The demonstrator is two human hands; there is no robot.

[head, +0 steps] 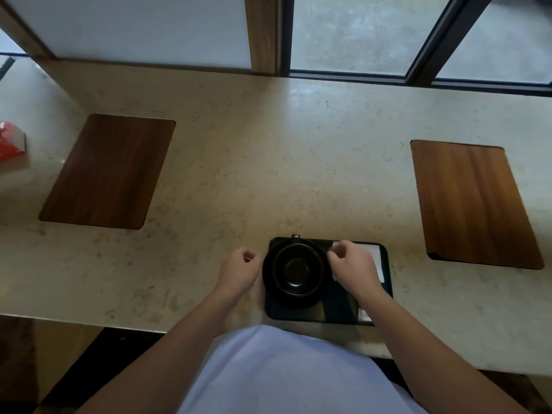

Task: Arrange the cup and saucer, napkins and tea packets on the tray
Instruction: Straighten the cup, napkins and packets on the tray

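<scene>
A black tray [385, 264] lies at the counter's near edge, in front of me. On its left half a black cup [297, 268] stands in a black saucer [268, 282], handle pointing away from me. White napkins [375, 255] lie on the tray's right half. A small tea packet [365, 314] shows at the tray's near right corner. My left hand [239, 268] hovers just left of the saucer with loosely curled fingers, holding nothing. My right hand [352, 264] is over the napkins, its curled fingers pinching their far left corner.
The pale stone counter [239, 162] has two inset wooden panels, one at far left [110, 171] and one at right [472, 201]. A red packet [10, 141] sits at the left edge. Windows and a wooden frame run along the back.
</scene>
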